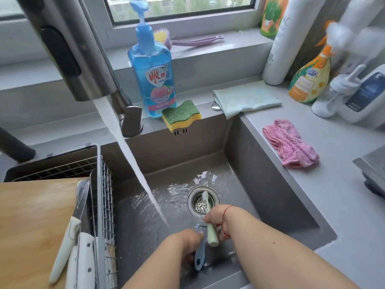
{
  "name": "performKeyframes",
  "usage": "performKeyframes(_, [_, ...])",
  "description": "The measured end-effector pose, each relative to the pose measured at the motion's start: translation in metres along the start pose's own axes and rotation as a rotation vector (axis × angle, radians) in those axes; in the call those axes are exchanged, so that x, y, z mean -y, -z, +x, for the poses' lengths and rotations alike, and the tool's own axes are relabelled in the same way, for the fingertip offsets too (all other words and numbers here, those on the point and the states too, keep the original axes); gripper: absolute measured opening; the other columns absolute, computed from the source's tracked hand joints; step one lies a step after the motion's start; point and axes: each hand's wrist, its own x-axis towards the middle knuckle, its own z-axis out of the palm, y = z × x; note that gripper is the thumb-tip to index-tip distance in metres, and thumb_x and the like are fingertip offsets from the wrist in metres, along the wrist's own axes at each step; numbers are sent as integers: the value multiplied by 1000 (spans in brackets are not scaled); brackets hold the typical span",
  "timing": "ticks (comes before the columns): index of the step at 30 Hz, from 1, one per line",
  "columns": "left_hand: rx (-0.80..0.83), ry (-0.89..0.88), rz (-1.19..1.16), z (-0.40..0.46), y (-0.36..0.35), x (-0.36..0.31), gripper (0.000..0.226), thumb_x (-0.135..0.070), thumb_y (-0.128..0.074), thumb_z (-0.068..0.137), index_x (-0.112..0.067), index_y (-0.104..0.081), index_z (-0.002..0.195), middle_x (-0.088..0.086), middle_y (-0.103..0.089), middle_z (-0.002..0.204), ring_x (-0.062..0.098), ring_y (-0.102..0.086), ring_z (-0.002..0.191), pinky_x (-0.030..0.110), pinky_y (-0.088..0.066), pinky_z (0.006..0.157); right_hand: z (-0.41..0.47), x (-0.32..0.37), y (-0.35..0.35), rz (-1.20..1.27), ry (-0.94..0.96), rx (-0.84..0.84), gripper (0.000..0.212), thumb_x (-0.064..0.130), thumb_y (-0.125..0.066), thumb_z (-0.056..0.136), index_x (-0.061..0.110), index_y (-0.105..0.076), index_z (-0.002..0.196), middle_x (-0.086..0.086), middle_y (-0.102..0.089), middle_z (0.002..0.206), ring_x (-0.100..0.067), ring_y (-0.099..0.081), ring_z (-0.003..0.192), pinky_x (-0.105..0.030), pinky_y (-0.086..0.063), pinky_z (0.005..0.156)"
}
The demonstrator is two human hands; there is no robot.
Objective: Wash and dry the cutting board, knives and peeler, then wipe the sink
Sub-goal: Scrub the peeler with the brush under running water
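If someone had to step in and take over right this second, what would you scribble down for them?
Left hand grips the blue peeler; right hand holds a green toothbrush against it, over the sink. Tap water is running.
Cutting board and white-handled knives sit at the rack, left.
Left: finish the peeler, dry everything, wipe the sink. Pink cloth lies on the right.

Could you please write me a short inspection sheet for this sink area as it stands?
Surface: grey sink wet, faucet running.
Job's things: blue peeler being scrubbed with toothbrush; cutting board and knives at left rack.
Clutter: soap bottle, sponge, green cloth, pink cloth.
Grippers: left hand grips peeler; right hand grips toothbrush.
Cables: nothing seen.
Surroundings: window sill, spray bottles at right.
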Motion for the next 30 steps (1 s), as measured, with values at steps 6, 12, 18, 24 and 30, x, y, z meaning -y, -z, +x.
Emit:
performKeyframes(6, [-158, -230, -148, -5, 19, 6, 34, -29, -35, 105, -5, -53, 120, 14, -63, 86, 21, -60, 63, 28, -55, 57, -6, 6, -2, 146, 150, 106, 16, 21, -61, 93, 9, -51, 87, -5, -56, 75, -16, -55, 60, -31, -55, 73])
performKeyframes(12, [-201, -344, -449, -44, 50, 15, 12, -18, -34, 104, -9, -40, 99, 11, -47, 65, 16, -42, 42, 21, -40, 42, -49, 19, -4, -25, 455, -82, 14, 19, -53, 98, 11, -51, 87, -6, -50, 72, -15, -52, 55, -22, -46, 43])
performKeyframes(18, [-203, -214, -433, -69, 70, 28, 19, 2, -31, 97, 1, -48, 90, 12, -46, 65, 17, -44, 45, 21, -35, 38, -96, 13, 2, -599, 656, -301, 16, 25, -49, 95, 12, -58, 98, -3, -54, 76, -15, -50, 55, -22, -40, 46])
performKeyframes(24, [-103, -229, -389, -94, 79, 35, 16, 2, -40, 99, 11, -50, 108, 12, -53, 70, 14, -52, 46, 21, -42, 41, -123, 11, -6, -1079, 798, -428, 18, 31, -55, 90, 31, -56, 109, 2, -62, 101, -21, -55, 88, -29, -42, 71])
performKeyframes(30, [-145, -335, -391, -104, 89, 38, 17, 4, -47, 95, 11, -57, 107, 13, -58, 70, 15, -52, 47, 24, -41, 42, -135, 25, -6, -1250, 849, -497, 25, 30, -57, 91, 27, -54, 116, -3, -63, 113, -25, -57, 105, -29, -38, 73])
